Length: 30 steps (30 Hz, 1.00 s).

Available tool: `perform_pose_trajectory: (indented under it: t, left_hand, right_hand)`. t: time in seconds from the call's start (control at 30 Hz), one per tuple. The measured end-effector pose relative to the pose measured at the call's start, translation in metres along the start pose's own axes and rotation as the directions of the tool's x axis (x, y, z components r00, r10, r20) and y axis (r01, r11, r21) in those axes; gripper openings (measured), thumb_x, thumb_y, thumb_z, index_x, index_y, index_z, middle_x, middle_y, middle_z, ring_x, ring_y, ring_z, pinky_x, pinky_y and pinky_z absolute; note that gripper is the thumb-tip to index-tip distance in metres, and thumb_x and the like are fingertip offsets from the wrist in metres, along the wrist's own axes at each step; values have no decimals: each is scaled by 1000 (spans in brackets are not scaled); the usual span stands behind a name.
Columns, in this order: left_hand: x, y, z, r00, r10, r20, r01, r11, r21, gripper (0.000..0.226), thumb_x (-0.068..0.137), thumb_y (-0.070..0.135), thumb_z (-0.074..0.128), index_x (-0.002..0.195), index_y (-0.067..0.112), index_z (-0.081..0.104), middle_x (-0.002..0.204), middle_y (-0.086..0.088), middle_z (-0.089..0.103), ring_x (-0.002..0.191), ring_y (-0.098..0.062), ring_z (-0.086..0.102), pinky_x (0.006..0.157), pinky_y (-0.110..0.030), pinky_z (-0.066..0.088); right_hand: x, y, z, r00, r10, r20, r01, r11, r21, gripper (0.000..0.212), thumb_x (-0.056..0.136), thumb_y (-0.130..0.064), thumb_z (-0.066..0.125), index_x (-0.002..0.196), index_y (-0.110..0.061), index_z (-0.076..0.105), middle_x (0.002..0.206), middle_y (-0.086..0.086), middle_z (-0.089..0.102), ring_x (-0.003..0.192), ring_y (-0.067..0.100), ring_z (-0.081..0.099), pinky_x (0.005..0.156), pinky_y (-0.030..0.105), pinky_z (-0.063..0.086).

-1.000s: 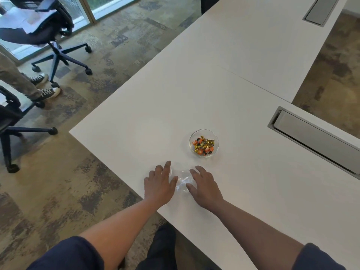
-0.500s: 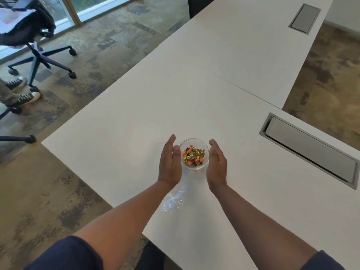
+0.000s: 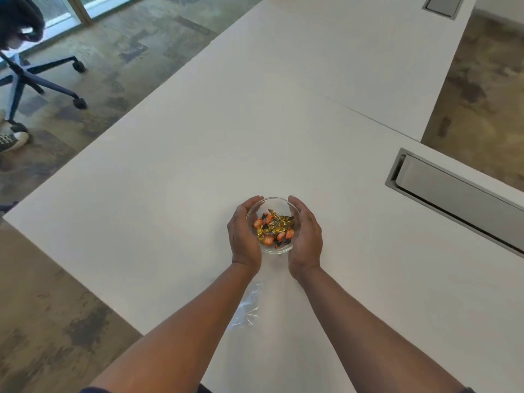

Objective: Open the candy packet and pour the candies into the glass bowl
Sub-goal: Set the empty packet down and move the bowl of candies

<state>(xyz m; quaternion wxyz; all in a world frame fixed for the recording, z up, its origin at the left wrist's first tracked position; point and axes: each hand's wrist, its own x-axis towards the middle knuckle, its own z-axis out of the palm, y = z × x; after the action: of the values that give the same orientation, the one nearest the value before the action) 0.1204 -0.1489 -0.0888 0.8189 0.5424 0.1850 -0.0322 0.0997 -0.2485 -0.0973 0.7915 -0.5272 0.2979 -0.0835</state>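
A small glass bowl (image 3: 279, 204) stands on the white table (image 3: 175, 199) and holds several orange, gold and black wrapped candies (image 3: 274, 228). My left hand (image 3: 243, 236) cups the bowl's left side and my right hand (image 3: 306, 236) cups its right side, fingers curved around the glass. The clear, crumpled candy packet (image 3: 248, 306) lies flat on the table between my forearms, nearer to me than the bowl, with no hand on it.
A grey cable hatch (image 3: 453, 197) is set into the table at the right, and another (image 3: 442, 5) at the far top. An office chair (image 3: 25, 69) and a person's shoe (image 3: 12, 139) are on the carpet at the left. The table edge runs diagonally at my left.
My hands left the packet near the table edge, moved forward to the bowl, and have closed in from beside it to cup its sides. The packet stays behind on the table.
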Motion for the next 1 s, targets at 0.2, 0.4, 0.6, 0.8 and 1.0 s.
perform_pose_trajectory:
  t: [0.2,0.4,0.6,0.8,1.0]
  left_hand:
    - [-19,24,15,999,28,38,-26,999,-38,39,98,25,40,107,16,77,121,-11,74,117,-18,68,79,-16,55]
    - [-58,56,51,987,46,152,-42,999,-26,44,98,31,37,113,14,75,123,-11,73,119,-19,67,83,-20,56]
    - [-110,59,108,954,-7,301,5,1000,7,46,99,37,36,115,19,75,125,-8,73,117,-16,69,80,-17,56]
    - [-161,31,157,896,-109,430,78,993,89,42,101,36,38,119,20,73,126,-5,73,121,-17,67,84,-21,58]
    - [-204,-16,190,831,-206,517,124,974,187,37,102,33,41,112,24,75,116,2,77,117,-14,69,86,-22,56]
  right_hand:
    - [-13,-21,-4,998,-57,38,57,998,9,40,96,-34,50,124,-19,74,133,0,72,125,11,65,99,28,54]
    - [-43,-75,-27,990,-137,38,136,990,30,34,99,-30,47,119,-23,74,124,-6,74,117,4,67,90,23,55]
    - [-70,-130,-85,977,-205,-64,209,976,65,35,100,-30,47,122,-17,72,119,-9,76,112,2,69,85,19,55]
    - [-98,-155,-162,951,-239,-198,244,970,5,41,104,-31,44,131,-13,68,127,-3,72,114,2,68,87,21,56]
    - [-121,-154,-230,927,-217,-306,232,973,13,39,95,-40,49,125,-28,69,134,-3,68,117,0,65,88,21,56]
